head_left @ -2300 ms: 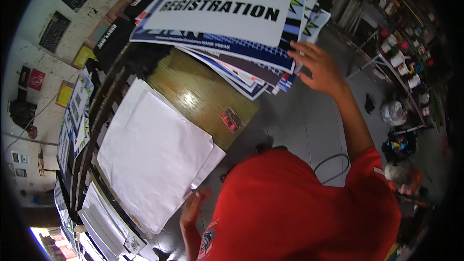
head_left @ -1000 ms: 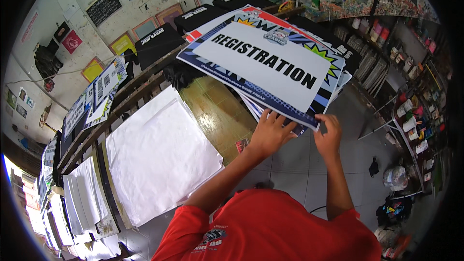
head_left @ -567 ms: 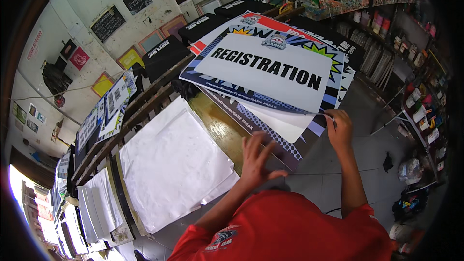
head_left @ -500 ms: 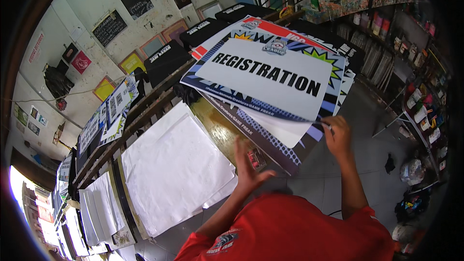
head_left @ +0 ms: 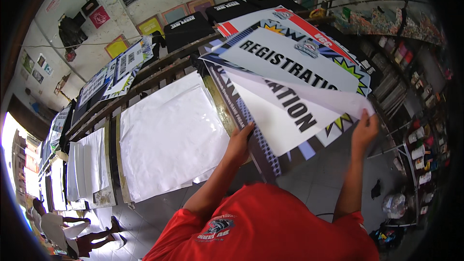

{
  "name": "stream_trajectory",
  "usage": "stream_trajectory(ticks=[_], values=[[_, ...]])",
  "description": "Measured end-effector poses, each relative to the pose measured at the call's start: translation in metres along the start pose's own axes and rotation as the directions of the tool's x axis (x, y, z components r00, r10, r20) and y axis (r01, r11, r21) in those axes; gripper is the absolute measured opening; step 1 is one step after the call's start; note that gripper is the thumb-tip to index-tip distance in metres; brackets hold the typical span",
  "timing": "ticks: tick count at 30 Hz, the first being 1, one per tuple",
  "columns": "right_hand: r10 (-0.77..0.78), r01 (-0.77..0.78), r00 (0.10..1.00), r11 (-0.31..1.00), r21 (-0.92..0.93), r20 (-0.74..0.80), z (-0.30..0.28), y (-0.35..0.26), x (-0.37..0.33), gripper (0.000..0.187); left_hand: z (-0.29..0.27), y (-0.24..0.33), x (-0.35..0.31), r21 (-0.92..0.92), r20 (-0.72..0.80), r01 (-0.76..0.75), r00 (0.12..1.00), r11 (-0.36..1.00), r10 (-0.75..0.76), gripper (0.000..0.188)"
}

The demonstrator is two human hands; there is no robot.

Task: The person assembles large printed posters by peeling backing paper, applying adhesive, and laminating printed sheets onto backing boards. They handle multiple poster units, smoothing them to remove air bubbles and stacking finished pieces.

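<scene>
A stack of large printed posters, white with black lettering and blue, yellow and green borders, lies in front of me. The near edge of the top poster (head_left: 290, 55) is bent up and back, baring the white face of a similar lower poster (head_left: 285, 130). My right hand (head_left: 366, 128) is closed on the lifted corner of the top poster. At the stack's left edge, my left hand (head_left: 239, 144) has its fingers closed at the dark dotted border of the lower poster. Its thumb and fingertips are only partly visible.
Left of the stack, large blank white sheets (head_left: 171, 135) cover a board. More printed posters (head_left: 116, 75) lie beyond a dark rail (head_left: 140, 89). Shelves with bottles and cups (head_left: 419, 152) stand at the right. Another person (head_left: 60, 227) is at the lower left.
My right hand has raised the top poster's corner, folding it back. My left hand, spread in the air before, has closed at the stack's edge. The view has shifted; another person now shows.
</scene>
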State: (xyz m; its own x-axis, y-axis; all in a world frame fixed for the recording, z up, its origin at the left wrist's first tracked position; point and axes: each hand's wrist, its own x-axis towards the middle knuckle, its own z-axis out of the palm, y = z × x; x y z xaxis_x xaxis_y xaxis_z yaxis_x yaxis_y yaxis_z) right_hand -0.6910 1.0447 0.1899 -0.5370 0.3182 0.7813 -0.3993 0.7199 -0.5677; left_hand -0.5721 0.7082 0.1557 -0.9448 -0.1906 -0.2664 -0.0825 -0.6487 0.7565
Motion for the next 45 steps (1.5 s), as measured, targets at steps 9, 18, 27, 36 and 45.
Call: stream_trajectory(ticks=[9, 18, 27, 36, 45], values=[[0.225, -0.225, 0.974, 0.974, 0.025, -0.019, 0.005, 0.033, 0.048, 0.036, -0.055, 0.013, -0.076, -0.077, -0.142, -0.043, 0.989, 0.996, 0.031, 0.032], [-0.091, -0.003, 0.959, 0.944, 0.331, 0.269, 0.007, 0.014, -0.003, 0.020, -0.063, -0.002, -0.097, -0.053, -0.192, -0.101, 0.977, 0.993, 0.089, 0.031], [-0.587, 0.289, 0.671, 0.769, 0.570, 0.452, -0.008, -0.083, -0.036, 0.011, -0.059, -0.003, -0.105, -0.045, -0.249, -0.130, 0.962, 0.990, 0.115, 0.027], [-0.632, 0.262, 0.597, 0.735, 0.625, 0.493, 0.009, -0.094, -0.040, 0.022, -0.056, -0.029, -0.106, -0.076, -0.330, -0.292, 0.909, 0.953, 0.253, 0.025], [-0.806, 0.261, 0.409, 0.553, 0.791, 0.428, 0.079, -0.204, -0.093, 0.027, -0.107, -0.021, -0.112, -0.219, -0.523, -0.622, 0.725, 0.752, 0.448, 0.022]])
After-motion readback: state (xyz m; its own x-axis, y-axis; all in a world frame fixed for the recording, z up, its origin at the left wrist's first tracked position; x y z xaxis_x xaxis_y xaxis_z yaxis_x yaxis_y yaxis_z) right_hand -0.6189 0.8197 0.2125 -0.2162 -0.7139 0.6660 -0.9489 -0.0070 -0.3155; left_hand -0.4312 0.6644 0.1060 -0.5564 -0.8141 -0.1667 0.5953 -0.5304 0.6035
